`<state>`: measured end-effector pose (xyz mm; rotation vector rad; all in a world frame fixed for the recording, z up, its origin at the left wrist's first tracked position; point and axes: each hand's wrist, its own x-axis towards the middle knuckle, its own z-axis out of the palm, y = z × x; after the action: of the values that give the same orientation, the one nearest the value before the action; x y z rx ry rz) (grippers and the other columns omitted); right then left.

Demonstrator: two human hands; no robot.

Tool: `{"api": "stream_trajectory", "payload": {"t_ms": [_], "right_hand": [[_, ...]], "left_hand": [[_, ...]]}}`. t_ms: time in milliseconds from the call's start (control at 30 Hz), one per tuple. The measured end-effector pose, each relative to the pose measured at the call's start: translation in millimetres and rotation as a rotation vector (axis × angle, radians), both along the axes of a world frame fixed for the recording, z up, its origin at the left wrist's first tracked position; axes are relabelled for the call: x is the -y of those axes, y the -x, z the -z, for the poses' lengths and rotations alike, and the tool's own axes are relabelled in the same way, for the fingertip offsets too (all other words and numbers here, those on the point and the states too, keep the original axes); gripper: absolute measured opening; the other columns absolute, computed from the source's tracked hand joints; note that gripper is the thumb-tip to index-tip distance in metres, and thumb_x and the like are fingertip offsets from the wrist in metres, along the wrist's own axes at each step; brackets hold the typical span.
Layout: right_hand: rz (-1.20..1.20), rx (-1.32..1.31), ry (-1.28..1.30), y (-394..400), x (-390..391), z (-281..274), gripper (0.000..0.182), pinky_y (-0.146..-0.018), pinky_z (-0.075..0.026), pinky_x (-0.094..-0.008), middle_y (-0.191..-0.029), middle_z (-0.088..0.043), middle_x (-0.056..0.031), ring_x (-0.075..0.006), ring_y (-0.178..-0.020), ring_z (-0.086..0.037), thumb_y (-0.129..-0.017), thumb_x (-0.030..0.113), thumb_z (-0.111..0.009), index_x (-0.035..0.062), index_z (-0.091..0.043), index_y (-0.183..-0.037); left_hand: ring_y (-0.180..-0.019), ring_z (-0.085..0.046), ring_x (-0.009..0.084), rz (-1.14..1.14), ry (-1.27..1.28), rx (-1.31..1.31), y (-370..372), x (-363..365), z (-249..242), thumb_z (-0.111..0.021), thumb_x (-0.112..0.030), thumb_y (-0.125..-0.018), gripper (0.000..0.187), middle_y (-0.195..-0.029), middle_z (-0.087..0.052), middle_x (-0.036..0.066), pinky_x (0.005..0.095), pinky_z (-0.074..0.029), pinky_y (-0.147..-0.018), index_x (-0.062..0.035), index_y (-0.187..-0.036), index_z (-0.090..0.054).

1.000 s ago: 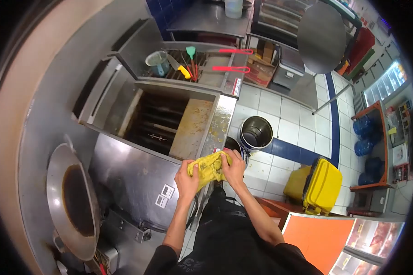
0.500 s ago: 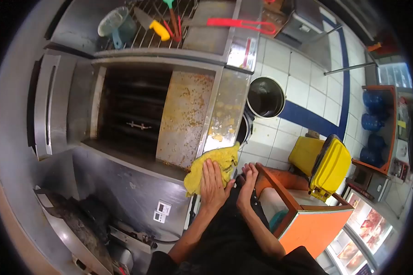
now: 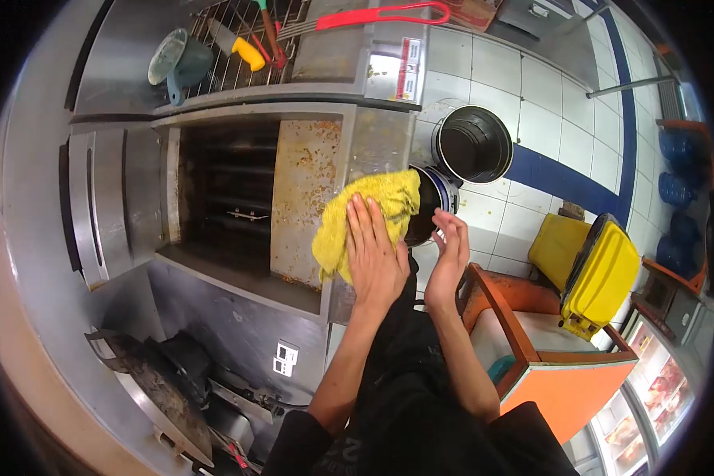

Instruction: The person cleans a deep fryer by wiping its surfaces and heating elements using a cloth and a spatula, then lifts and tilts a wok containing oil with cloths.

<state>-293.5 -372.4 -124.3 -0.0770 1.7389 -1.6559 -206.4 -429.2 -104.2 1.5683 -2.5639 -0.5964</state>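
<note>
My left hand (image 3: 374, 258) lies flat on a yellow cloth (image 3: 404, 186), its fingers stretched out and pressing it against the metal front ledge (image 3: 382, 143) of a fryer-like unit. The cloth is bunched and covers part of that ledge, reaching onto the edge of the stained metal plate (image 3: 305, 190). To the right, my right hand (image 3: 450, 258) hangs in the air with nothing in it, fingers loosely bent and apart. Just beyond its fingertips is a dark bucket (image 3: 425, 226), partly hidden by the cloth and the hand.
An open black pot (image 3: 474, 144) stands on the tiled floor. A rack at the top holds a blue-grey jug (image 3: 184, 63), a yellow-handled tool (image 3: 248, 55) and a red-handled utensil (image 3: 373, 16). At right are an orange cabinet (image 3: 567, 397) and a yellow bin (image 3: 603, 270).
My left hand and the cloth have slid farther forward along the ledge. My right hand has moved forward as well, staying empty. The whole view has shifted slightly.
</note>
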Motion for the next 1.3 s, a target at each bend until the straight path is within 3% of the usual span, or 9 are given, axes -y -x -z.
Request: {"api": "stream_trajectory", "payload": {"t_ms": [267, 400, 500, 567, 733, 967, 1067, 1167, 1300], "right_hand": [[0.153, 0.09, -0.206, 18.4, -150.4, -6.9, 0.026, -0.097, -0.039, -0.0353, -0.113, -0.062, -0.0049, -0.0174, -0.109, -0.055, -0.1, 0.027, -0.047, 0.006, -0.06, -0.109], [0.197, 0.112, -0.291, 7.4, -264.8, -2.0, 0.024, -0.089, -0.044, -0.0278, -0.108, -0.061, -0.0037, -0.0133, -0.103, -0.057, -0.1, 0.028, -0.049, 0.0085, -0.06, -0.11], [0.274, 0.046, -0.292, 7.5, -315.9, -5.4, 0.022, -0.087, -0.045, -0.0269, -0.105, -0.06, -0.0042, -0.0127, -0.101, -0.058, -0.1, 0.026, -0.049, 0.0074, -0.059, -0.108], [0.359, -0.01, -0.3, 12.0, -329.2, -10.4, 0.021, -0.085, -0.045, -0.0272, -0.104, -0.061, -0.0048, -0.0125, -0.099, -0.057, -0.101, 0.022, -0.047, 0.0051, -0.058, -0.107], [0.411, 0.014, -0.113, 36.6, -321.7, -23.4, 0.018, -0.086, -0.045, -0.0287, -0.106, -0.061, -0.0064, -0.0154, -0.098, -0.057, -0.1, 0.019, -0.046, 0.0051, -0.058, -0.103], [0.235, -0.101, -0.033, 54.8, -262.6, -35.6, 0.014, -0.079, -0.05, -0.0266, -0.094, -0.056, -0.0072, -0.0189, -0.085, -0.064, -0.097, 0.013, -0.052, 0.0004, -0.055, -0.102], [0.162, -0.059, -0.061, 57.1, -241.1, -49.9, 0.013, -0.081, -0.05, -0.0296, -0.096, -0.054, -0.0077, -0.0193, -0.084, -0.064, -0.097, 0.013, -0.052, 0.0007, -0.055, -0.102], [0.088, -0.08, -0.11, 55.2, -229.7, -47.8, 0.015, -0.084, -0.047, -0.0317, -0.1, -0.059, -0.0064, -0.018, -0.093, -0.06, -0.098, 0.016, -0.049, 0.0047, -0.057, -0.103], [0.026, -0.113, -0.223, 55.6, -226.1, -37.0, 0.017, -0.083, -0.046, -0.0303, -0.104, -0.063, -0.005, -0.0164, -0.098, -0.059, -0.099, 0.019, -0.047, 0.0073, -0.06, -0.104]], "left_hand": [[-0.145, -0.012, 0.0418, 0.033, 0.213, -0.09, 59.0, 66.1, 15.7, -0.049, -0.021, -0.09, 0.072, -0.155, -0.013, 0.03, 0.047, -0.012, -0.118, 0.0096, -0.147, -0.016], [-0.145, -0.012, 0.0384, 0.062, 0.349, -0.129, 86.4, 100.9, 27.5, -0.048, -0.019, -0.09, 0.068, -0.156, -0.015, 0.026, 0.0443, -0.011, -0.119, 0.0076, -0.147, -0.021], [-0.139, -0.029, 0.0391, 0.098, 0.431, -0.245, 88.9, 119.0, 34.2, -0.047, -0.013, -0.09, 0.059, -0.15, -0.031, 0.027, 0.0434, -0.023, -0.115, 0.006, -0.144, -0.032], [-0.124, -0.049, 0.038, -0.14, 0.003, -0.615, 82.6, 125.6, 21.7, -0.046, -0.007, -0.09, 0.048, -0.134, -0.051, 0.026, 0.0416, -0.036, -0.105, 0.0052, -0.136, -0.044], [-0.104, -0.058, 0.0243, -0.453, 0.119, -1.019, 43.1, 138.7, -25.8, -0.04, 0.001, -0.091, 0.031, -0.112, -0.062, 0.014, 0.0337, -0.043, -0.093, 0.0017, -0.117, -0.056], [-0.101, -0.059, 0.0227, -0.314, 0.289, -0.972, -69.5, 26.9, -131.9, -0.041, -0.008, -0.097, 0.021, -0.108, -0.064, 0.015, 0.034, -0.045, -0.09, 0.0024, -0.105, -0.057], [-0.125, -0.052, 0.0391, -0.174, 0.252, -0.733, -120.4, -45.0, -92.3, -0.043, -0.006, -0.088, 0.025, -0.132, -0.054, 0.027, 0.0409, -0.039, -0.104, 0.0016, -0.104, -0.061], [-0.139, -0.028, 0.0439, -0.175, 0.015, -0.317, -141.8, -100.7, -37.7, -0.049, -0.011, -0.089, 0.032, -0.148, -0.03, 0.032, 0.0515, -0.022, -0.114, -0.0012, -0.118, -0.056], [-0.141, -0.018, 0.0471, -0.297, -0.016, -0.269, -108.1, -90.8, -34.8, -0.056, -0.019, -0.089, 0.057, -0.15, -0.017, 0.036, 0.052, -0.016, -0.116, 0.0052, -0.137, -0.036]]}}
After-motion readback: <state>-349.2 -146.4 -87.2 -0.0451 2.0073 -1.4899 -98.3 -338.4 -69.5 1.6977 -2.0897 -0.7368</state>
